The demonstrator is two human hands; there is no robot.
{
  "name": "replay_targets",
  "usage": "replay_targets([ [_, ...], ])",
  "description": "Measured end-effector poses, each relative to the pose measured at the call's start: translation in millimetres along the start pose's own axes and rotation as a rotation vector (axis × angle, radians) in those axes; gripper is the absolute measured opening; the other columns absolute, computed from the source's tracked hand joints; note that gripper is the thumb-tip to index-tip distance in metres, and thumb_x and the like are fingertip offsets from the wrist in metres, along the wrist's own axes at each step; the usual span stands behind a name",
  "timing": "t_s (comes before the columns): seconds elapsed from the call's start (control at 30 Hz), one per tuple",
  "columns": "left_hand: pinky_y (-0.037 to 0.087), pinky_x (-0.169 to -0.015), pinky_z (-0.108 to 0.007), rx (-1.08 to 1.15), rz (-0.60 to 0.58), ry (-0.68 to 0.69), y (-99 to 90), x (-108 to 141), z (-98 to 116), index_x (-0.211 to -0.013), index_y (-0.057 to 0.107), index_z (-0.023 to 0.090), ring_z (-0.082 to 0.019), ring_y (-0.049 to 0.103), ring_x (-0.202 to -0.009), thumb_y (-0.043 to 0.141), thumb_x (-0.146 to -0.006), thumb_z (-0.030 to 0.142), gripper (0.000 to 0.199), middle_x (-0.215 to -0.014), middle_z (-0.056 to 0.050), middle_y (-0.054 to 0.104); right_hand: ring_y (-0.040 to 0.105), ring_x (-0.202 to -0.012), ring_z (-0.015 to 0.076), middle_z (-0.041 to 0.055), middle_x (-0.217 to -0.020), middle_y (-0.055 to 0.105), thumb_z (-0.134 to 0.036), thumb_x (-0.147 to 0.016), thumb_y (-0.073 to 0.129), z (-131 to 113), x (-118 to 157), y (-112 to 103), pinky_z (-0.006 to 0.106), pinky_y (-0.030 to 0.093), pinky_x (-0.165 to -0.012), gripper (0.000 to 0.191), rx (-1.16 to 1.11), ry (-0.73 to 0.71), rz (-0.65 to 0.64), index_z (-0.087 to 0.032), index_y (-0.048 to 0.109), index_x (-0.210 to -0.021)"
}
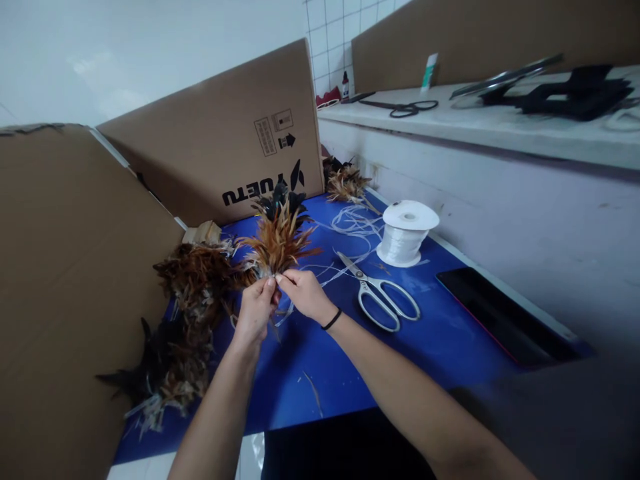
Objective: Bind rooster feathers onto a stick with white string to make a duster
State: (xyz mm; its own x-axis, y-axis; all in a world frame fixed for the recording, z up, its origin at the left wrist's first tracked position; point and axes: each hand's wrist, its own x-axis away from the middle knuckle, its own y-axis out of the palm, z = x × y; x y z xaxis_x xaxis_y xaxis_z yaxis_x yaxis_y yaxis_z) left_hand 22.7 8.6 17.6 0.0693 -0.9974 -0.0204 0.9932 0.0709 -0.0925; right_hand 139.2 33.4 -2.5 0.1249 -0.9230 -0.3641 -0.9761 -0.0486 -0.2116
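Note:
A bunch of feathers (279,233), orange-brown with dark tips, stands upright between my two hands over the blue table. My left hand (257,307) is closed around the lower end of the bunch. With fingers pinched at the same spot, my right hand (303,291) meets the left; a thin pale strand runs off from there to the right, and its end in my fingers is too small to make out. Silver scissors (383,293) lie right of my right hand, blades partly apart. Behind them stands a white spool of clear ribbon (406,233), with loose loops (353,223) beside it.
Piles of brown and black feathers (193,287) lie along the left, against a cardboard box (65,267). Another box (225,133) closes off the back. A dark phone (505,317) rests at the right edge. The ledge (465,137) above holds black scissors (407,107) and a glue stick (429,72).

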Motion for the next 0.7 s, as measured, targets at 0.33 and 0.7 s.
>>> replay_targets([
  [0.33, 0.022, -0.041, -0.02, -0.215, 0.08, 0.058, -5.6, -12, -31, -0.051, 0.047, 0.016, -0.006, 0.031, -0.039, 0.053, -0.078, 0.043, 0.038, -0.044, 0.004, 0.04, 0.037, -0.048, 0.0083, -0.0045, -0.047, 0.043, -0.033, -0.078, 0.051, 13, -3, 3, 0.023, 0.025, -0.05, 0.032, 0.119, 0.083, 0.007, -0.017, 0.05, -0.051],
  [0.7, 0.018, -0.037, -0.019, -0.034, 0.079, -0.046, 1.8, -11, -31, -0.052, 0.047, 0.015, -0.004, 0.027, -0.035, 0.054, -0.077, 0.04, 0.036, -0.042, 0.005, 0.04, 0.035, -0.047, 0.008, -0.0043, -0.047, 0.042, -0.039, -0.074, 0.056, 17, -1, 9, 0.023, 0.027, -0.047, 0.032, 0.068, 0.124, 0.11, -0.015, 0.055, -0.052],
])
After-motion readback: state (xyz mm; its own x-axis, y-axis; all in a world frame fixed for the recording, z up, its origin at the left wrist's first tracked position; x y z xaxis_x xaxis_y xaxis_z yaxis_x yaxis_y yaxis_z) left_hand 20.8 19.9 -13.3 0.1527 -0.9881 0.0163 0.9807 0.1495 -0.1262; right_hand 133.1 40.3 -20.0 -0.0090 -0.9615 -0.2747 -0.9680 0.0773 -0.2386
